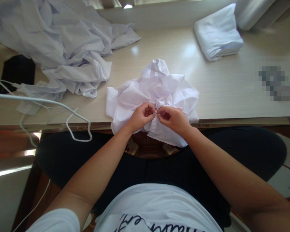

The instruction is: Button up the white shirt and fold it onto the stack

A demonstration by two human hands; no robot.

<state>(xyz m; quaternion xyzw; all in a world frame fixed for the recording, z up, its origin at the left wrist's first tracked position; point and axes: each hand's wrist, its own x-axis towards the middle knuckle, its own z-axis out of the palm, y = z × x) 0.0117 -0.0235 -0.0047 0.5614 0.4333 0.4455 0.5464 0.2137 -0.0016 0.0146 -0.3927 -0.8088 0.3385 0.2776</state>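
A crumpled white shirt (181, 90) lies at the table's front edge, its lower end hanging over toward my lap. My left hand (144, 115) is closed in a pinch on the cloth near the bunched collar-like part. Close beside it, almost fingertip to fingertip, my right hand (172, 118) pinches the same strip of the shirt. Whatever small part lies between the fingertips, perhaps a button, is too small to make out.
A large heap of white cloth (70, 38) covers the table's (232, 93) left side, beside a black item (18, 72). Folded white cloth (218, 35) sits back right, near a blurred dark object (276, 83). A white cable (50, 102) loops over the front edge at left.
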